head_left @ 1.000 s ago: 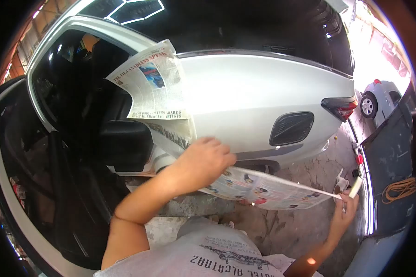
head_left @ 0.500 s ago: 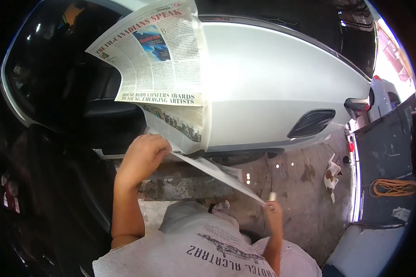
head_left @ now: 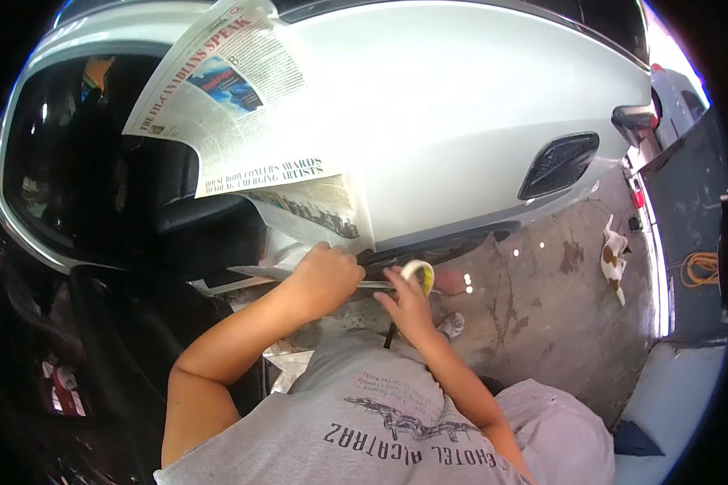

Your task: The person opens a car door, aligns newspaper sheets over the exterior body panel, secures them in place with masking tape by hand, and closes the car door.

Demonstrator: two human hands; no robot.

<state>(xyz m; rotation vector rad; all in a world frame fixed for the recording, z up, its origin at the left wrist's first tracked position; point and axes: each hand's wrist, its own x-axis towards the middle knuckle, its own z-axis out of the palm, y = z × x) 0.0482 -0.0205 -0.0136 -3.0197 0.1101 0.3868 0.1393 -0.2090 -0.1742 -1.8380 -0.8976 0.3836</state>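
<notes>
A printed newspaper sheet (head_left: pixel 255 117) hangs over the edge of a silver car's body panel (head_left: pixel 445 89) beside the open door. Below it, my left hand (head_left: pixel 325 279) is closed on another newspaper sheet (head_left: pixel 259 272), seen nearly edge-on near the door sill. My right hand (head_left: pixel 411 305) is close to the right of the left one, its thumb and forefinger near the sheet's edge. A roll of masking tape (head_left: pixel 420 277) is held at the fingers of that hand. My left fingertips are hidden behind the knuckles.
The dark open car door (head_left: pixel 97 339) is at left, with a dark seat (head_left: pixel 210 194) inside. A white-and-brown cat (head_left: pixel 613 260) lies on the stained concrete floor (head_left: pixel 534 299). An orange coiled cord (head_left: pixel 700 269) is at far right, above a pale blue surface (head_left: pixel 679 396).
My right hand has moved up and left with the tape, close to my left hand. My left hand has shifted right. The sheet stretched between them now sits flatter beside the sill.
</notes>
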